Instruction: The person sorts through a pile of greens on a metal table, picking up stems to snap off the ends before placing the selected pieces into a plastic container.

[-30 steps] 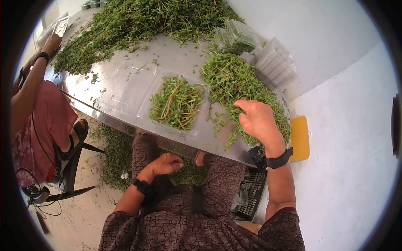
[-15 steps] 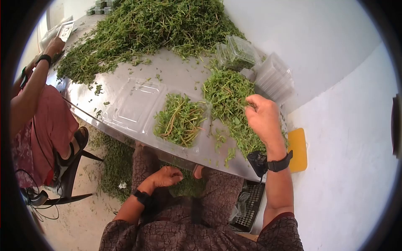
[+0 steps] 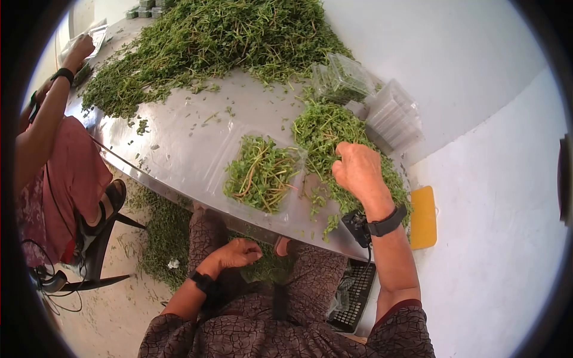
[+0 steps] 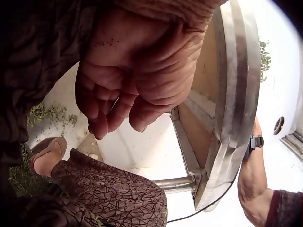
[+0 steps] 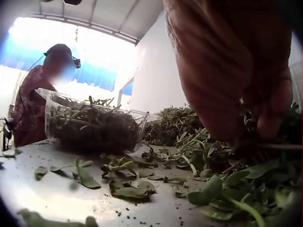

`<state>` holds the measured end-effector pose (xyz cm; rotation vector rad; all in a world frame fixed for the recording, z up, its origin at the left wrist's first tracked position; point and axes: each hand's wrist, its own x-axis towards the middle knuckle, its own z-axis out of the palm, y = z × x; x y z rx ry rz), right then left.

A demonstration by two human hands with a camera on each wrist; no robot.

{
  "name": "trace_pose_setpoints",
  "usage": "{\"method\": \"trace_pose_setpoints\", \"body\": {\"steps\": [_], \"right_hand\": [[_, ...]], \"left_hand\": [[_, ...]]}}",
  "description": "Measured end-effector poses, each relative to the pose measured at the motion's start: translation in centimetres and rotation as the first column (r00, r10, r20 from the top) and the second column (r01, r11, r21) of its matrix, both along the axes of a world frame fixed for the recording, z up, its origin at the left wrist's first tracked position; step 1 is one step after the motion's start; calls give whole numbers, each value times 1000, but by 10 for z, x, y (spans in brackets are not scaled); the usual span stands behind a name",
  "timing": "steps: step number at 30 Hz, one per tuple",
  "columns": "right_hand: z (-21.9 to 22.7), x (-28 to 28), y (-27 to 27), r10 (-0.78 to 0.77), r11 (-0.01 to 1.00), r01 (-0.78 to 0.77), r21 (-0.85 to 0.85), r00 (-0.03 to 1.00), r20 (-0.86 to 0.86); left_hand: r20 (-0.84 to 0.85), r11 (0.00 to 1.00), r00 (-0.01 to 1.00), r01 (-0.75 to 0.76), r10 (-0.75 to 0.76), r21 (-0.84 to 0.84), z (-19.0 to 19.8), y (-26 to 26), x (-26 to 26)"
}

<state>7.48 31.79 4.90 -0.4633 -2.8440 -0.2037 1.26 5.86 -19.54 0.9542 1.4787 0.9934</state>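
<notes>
My right hand (image 3: 357,172) is bent down over the smaller heap of leafy green sprigs (image 3: 325,128) on the metal table. In the right wrist view its thumb and fingertips come together in the sprigs (image 5: 246,177), pinching some, with a thin stem sticking out beside them. Left of that hand lies an open clear plastic container (image 3: 292,179) full of sprigs, its lid (image 3: 206,146) folded back flat on the table. My left hand (image 3: 237,253) hangs loosely curled above my lap, below the table edge, and holds nothing, as the left wrist view shows.
A large mound of sprigs (image 3: 239,36) covers the back. At the right stand filled clear boxes (image 3: 343,77) and a stack of nested containers (image 3: 394,116). Another person's hand (image 3: 82,49) works at the far left. A yellow board (image 3: 423,218) leans by the wall; a black crate (image 3: 358,298) sits below.
My right hand moved slightly right across the small heap, then back left, its fingers closing down into the sprigs. The left hand stays put. The other person's hand has risen a little.
</notes>
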Motion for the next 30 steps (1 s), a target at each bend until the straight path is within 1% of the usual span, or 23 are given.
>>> {"method": "trace_pose_setpoints", "body": {"steps": [2,4,5,7,8,9,10,14,16,17,18,19,20,22,23,25,26,28,29,30], "right_hand": [[-1,6,3,19,1000,-19,10,1000,-21],[2,15,4,37,997,-47,-55,986,-165],[5,20,4,36,997,-46,-56,986,-165],[16,30,2,-19,983,-33,-180,960,-279],[24,35,-3,-22,983,-30,-180,960,-279],[33,40,-8,-99,941,5,-339,961,-259],[37,43,-12,-171,872,40,-488,958,-228],[31,56,-10,-207,837,84,-540,963,-171],[28,61,-8,-96,813,-130,-568,932,-350],[31,64,-10,-94,810,-131,-572,933,-347],[43,67,-18,-229,688,-83,-721,918,-324],[49,70,-23,-358,536,-46,-843,892,-276],[48,74,-23,-363,534,-43,-845,890,-275],[48,79,-21,-275,580,-46,-813,929,-249],[49,81,-22,-271,581,-48,-813,930,-249],[50,86,-23,-378,479,-104,-871,872,-312],[46,86,-22,-383,475,-102,-874,870,-310],[39,84,-18,-358,453,-62,-889,901,-245],[39,84,-19,-356,453,-64,-889,901,-246],[38,85,-20,-373,433,-87,-897,889,-266]], "left_hand": [[-16,1000,1000,-9,9,14,0,-1,1],[-5,1000,1000,-15,15,20,1,-2,1],[-4,1000,1000,-14,14,19,0,-2,1],[-4,1000,1000,-23,24,16,-1,-2,2],[-3,1000,1000,-20,20,16,-1,-2,2],[-16,1000,1000,-17,17,17,0,-1,2],[-28,1000,999,-14,14,18,0,-1,2],[-28,1000,1000,-4,4,13,-1,0,2],[-64,1000,998,-14,15,22,-2,-1,2],[-61,1000,998,-17,18,18,-3,-2,3],[-60,999,998,-27,28,24,-4,-2,3],[-60,999,998,-33,35,30,-4,-2,3],[-61,999,998,-28,30,27,-4,-2,4],[-45,999,998,-37,38,25,-3,-2,3],[-44,999,998,-40,41,25,-5,-1,2],[-49,999,998,-42,44,34,-7,-2,4],[-49,999,998,-38,39,28,-6,-2,4],[-73,999,997,-14,16,40,-3,-2,1],[-74,999,997,-16,19,40,-4,-1,0],[-61,999,998,-5,8,43,-7,-1,0]]}}
